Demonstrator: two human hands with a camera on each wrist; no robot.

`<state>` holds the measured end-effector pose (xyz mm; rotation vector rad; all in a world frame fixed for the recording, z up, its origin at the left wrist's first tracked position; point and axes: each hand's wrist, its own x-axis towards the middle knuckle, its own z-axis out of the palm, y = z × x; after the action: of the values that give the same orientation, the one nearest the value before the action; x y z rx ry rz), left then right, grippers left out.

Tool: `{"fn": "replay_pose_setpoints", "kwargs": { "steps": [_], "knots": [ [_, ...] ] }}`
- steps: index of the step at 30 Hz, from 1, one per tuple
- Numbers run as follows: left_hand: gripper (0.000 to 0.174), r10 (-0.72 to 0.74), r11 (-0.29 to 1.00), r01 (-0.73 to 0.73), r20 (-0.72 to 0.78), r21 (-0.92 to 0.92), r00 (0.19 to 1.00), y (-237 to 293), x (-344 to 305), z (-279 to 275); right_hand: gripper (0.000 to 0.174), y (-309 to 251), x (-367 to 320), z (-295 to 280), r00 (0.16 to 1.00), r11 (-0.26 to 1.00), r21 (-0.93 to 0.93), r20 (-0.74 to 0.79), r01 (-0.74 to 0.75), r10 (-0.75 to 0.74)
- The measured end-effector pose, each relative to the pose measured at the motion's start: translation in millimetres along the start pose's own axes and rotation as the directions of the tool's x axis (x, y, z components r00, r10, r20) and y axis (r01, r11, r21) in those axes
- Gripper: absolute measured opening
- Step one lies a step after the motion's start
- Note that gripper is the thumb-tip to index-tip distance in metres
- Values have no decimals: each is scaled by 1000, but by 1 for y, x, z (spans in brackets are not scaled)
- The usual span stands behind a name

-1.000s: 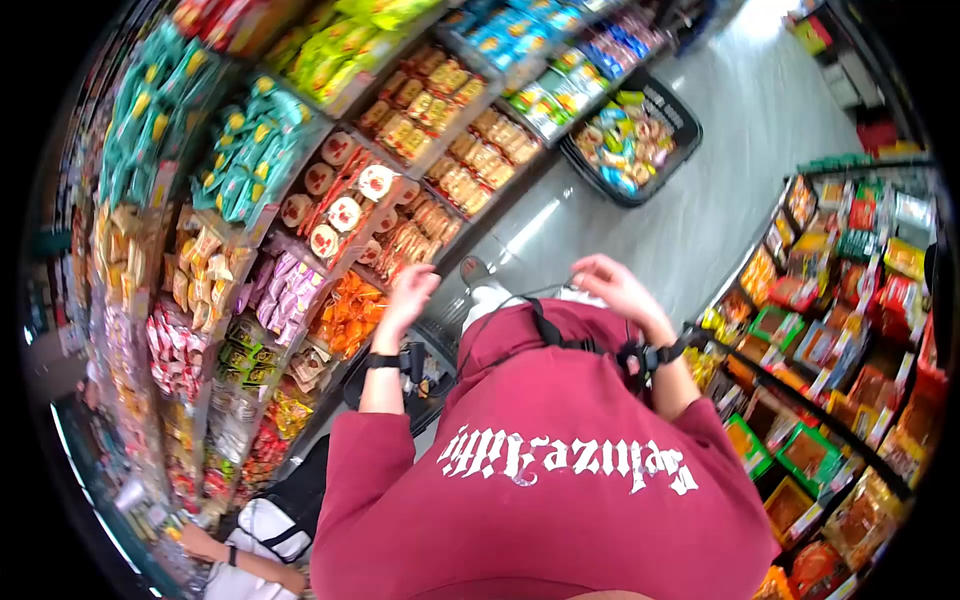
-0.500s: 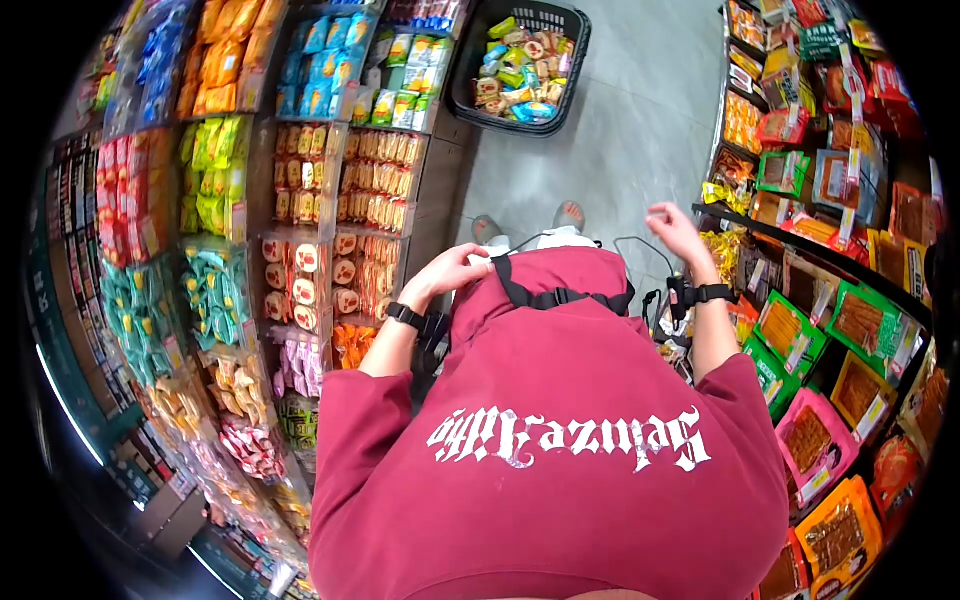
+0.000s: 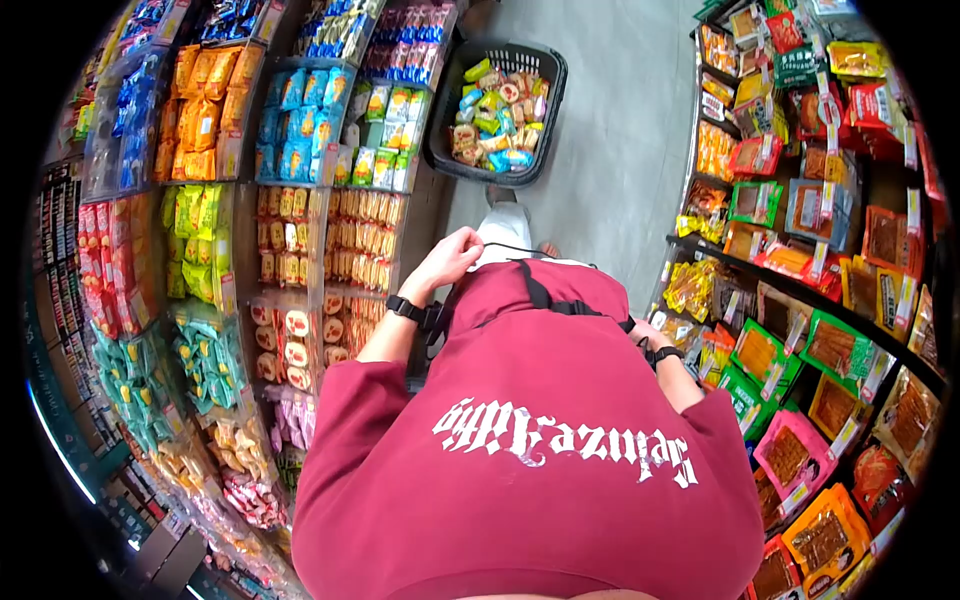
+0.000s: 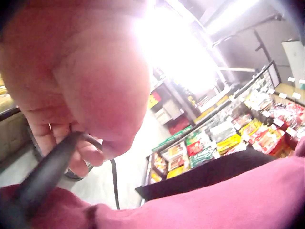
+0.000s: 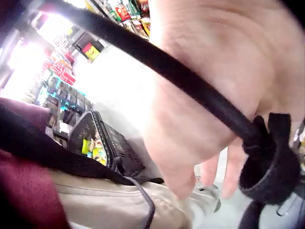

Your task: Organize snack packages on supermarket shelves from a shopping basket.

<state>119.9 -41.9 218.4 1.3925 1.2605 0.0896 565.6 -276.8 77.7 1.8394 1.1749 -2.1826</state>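
My left hand [image 3: 450, 260] is in front of the waist with its fingers curled. A thin black cable [image 4: 114, 181] passes between its thumb and fingers [image 4: 76, 164]. In the head view this cable runs rightward from the fingertips over the dark red apron-like cloth. My right hand [image 3: 650, 335] hangs low by the right hip, partly covered by the wrist gear in the head view. Its fingers [image 5: 232, 171] point down, loosely straight, and hold nothing. A black strap with a loop [image 5: 267, 176] crosses in front of the palm in the right wrist view.
A black shopping basket [image 3: 555, 120] full of wrapped snacks stands on the grey floor [image 3: 620, 150] just ahead of my feet. Clear bins of packaged snacks [image 3: 300, 120] line the left side. Racks of packed foods [image 3: 810, 340] curve along the right.
The view has turned to face along the aisle, and the basket has come nearer than at first. My left hand has moved to the cable; my right hand has dropped to the hip.
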Motion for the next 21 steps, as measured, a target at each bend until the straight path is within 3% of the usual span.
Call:
{"fn": "replay_pose_setpoints", "kwargs": {
  "steps": [3,5,6,7,8,9,11,13,14,15,17,21],
  "knots": [
    [19,181,982,-182,18,57,983,50,34,-8,28,-52,-5,-17,992,977,202,-118,75,-52],
    [18,442,890,-454,184,31,878,115,63,-20,28,-96,-4,-31,979,932,331,-181,149,-92],
    [18,467,879,-476,167,13,868,122,61,-18,28,-108,-5,-33,973,905,383,-200,188,-118],
    [17,555,827,-562,191,-22,809,136,70,-14,28,-125,-5,-40,968,882,419,-211,214,-135],
    [16,524,851,-486,286,-197,802,194,67,-32,28,-141,-2,-47,967,872,436,-215,223,-139],
    [14,548,836,-508,291,-207,784,208,67,-52,28,-158,-1,-55,965,861,453,-218,230,-143],
    [14,638,746,-549,168,-376,752,257,63,-85,28,-183,1,-68,970,848,486,-211,213,-123],
    [15,662,702,-563,107,-437,742,266,69,-106,21,-203,5,-81,982,831,537,-180,145,-54],
    [15,662,695,-633,-40,-340,749,265,68,-132,18,-214,-6,-94,985,871,475,-163,125,-53],
    [16,666,685,-642,-61,-344,743,262,70,-139,15,-244,-31,-105,988,906,409,-145,106,-50],
    [16,489,663,-593,-336,-457,805,237,55,-194,14,-287,-61,-131,972,929,327,-211,173,-107],
    [17,348,758,-545,-483,-360,804,178,29,-238,10,-334,-84,-170,934,912,247,-233,328,-272]
  ]
}}
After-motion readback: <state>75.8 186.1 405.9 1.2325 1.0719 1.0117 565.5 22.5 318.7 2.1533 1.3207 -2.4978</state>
